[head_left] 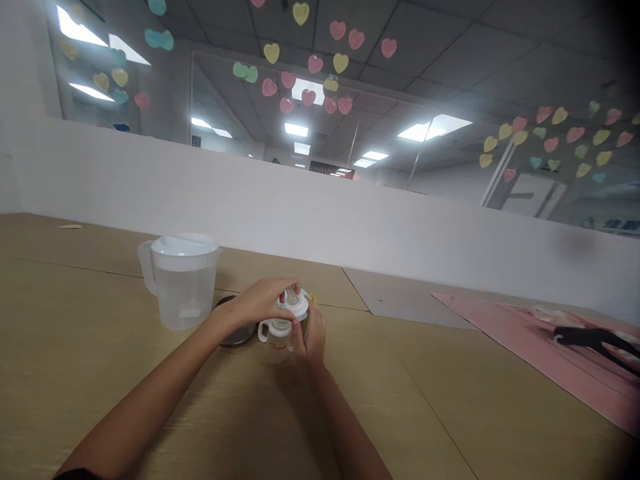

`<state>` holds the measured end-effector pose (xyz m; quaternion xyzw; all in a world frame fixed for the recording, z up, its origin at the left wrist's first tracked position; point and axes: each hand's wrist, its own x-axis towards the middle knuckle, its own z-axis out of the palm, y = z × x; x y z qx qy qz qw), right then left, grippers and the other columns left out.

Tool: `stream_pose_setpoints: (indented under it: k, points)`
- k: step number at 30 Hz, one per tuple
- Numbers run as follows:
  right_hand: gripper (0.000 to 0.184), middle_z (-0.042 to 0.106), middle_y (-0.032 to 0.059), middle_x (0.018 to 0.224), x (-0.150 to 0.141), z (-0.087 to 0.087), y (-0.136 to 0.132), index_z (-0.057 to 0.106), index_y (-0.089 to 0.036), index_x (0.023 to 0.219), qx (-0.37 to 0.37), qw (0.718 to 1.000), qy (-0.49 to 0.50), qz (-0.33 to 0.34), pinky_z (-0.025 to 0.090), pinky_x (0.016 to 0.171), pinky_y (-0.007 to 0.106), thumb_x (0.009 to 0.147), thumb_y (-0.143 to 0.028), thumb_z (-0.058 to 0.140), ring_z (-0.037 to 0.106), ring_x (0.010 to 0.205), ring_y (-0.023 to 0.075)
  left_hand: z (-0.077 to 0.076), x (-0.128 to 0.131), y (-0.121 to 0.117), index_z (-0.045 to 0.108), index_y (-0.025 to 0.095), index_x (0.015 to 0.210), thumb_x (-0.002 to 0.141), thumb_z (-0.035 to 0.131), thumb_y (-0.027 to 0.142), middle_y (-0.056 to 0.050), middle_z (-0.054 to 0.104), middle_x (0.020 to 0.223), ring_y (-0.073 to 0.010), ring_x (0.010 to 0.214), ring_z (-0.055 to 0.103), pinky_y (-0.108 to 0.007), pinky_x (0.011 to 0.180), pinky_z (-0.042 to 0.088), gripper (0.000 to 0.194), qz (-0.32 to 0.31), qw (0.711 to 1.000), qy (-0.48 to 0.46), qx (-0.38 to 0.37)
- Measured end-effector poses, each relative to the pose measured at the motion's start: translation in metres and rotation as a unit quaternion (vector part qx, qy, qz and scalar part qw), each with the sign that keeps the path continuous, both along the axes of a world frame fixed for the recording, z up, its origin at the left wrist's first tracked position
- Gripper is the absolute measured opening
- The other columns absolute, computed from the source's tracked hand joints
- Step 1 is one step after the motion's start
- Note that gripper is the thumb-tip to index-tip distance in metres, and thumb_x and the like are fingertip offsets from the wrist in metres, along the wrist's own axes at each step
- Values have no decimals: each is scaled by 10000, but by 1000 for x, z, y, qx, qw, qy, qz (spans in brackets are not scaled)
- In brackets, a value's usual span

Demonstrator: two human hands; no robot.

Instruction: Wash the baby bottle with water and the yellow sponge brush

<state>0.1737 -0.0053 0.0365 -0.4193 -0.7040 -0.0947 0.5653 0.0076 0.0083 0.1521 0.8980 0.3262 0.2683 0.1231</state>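
Note:
A clear baby bottle (277, 347) with a white side handle (263, 331) and faint red print stands on the table, its mouth uncovered. Just above and behind it, a clear bottle nipple in a white collar (296, 305) sits between my two hands. My left hand (263, 299) reaches in from the left, with fingers closed on the nipple and collar. From the right, my right hand (313, 333) has its fingers and thumb around the collar's side. Whatever lies below the collar is mostly hidden by my right hand.
Left of my hands stands a translucent pitcher (185, 290) with a white lid. A dark round dish (237, 333) lies partly behind my left wrist. To the right, a pink mat (530, 340) carries a black-handled tool (595, 339). A white wall (310, 213) borders the table's back.

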Motion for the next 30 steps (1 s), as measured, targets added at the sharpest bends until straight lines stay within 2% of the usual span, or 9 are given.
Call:
stream_pose_setpoints:
  k: [5, 8, 15, 21, 30]
  points:
    - [505, 516, 152, 1267, 1, 2, -3, 339, -159, 1354, 22, 999, 20, 30, 420, 931, 463, 914, -405, 366, 491, 1172, 264, 5, 4, -9, 540, 229, 971, 711, 623, 369, 5, 619, 943, -166, 803, 556, -239, 660, 378, 307, -31, 999, -4, -3]
    - [444, 544, 138, 1225, 0, 3, -5, 402, -157, 1301, 26, 997, 48, 48, 427, 926, 433, 910, -369, 390, 517, 1138, 248, 5, 8, -13, 546, 215, 923, 725, 610, 362, 0, 618, 889, -170, 781, 545, -243, 645, 360, 256, -38, 999, 16, 10]
    - [348, 603, 108, 1087, 0, 4, -8, 493, -160, 1185, 27, 995, 86, 38, 460, 869, 395, 903, -346, 411, 569, 1031, 224, 0, 14, -15, 538, 195, 844, 777, 543, 348, -6, 607, 862, -164, 780, 525, -247, 673, 348, 167, -77, 995, 26, 50]
    - [349, 613, 110, 1102, -1, 5, -9, 499, -162, 1194, 31, 996, 85, 19, 459, 888, 399, 902, -330, 406, 572, 1048, 223, -2, 15, -12, 458, 188, 673, 776, 526, 374, 7, 530, 713, -141, 660, 452, -252, 594, 307, 223, -64, 996, 36, 55]
    - [386, 601, 119, 1164, -4, 2, -6, 514, -154, 1198, -15, 987, 161, 18, 454, 908, 388, 898, -378, 422, 562, 1088, 229, -9, 16, -6, 422, 197, 723, 785, 518, 432, 24, 503, 685, -131, 609, 418, -245, 553, 264, 261, -44, 997, 19, 53]
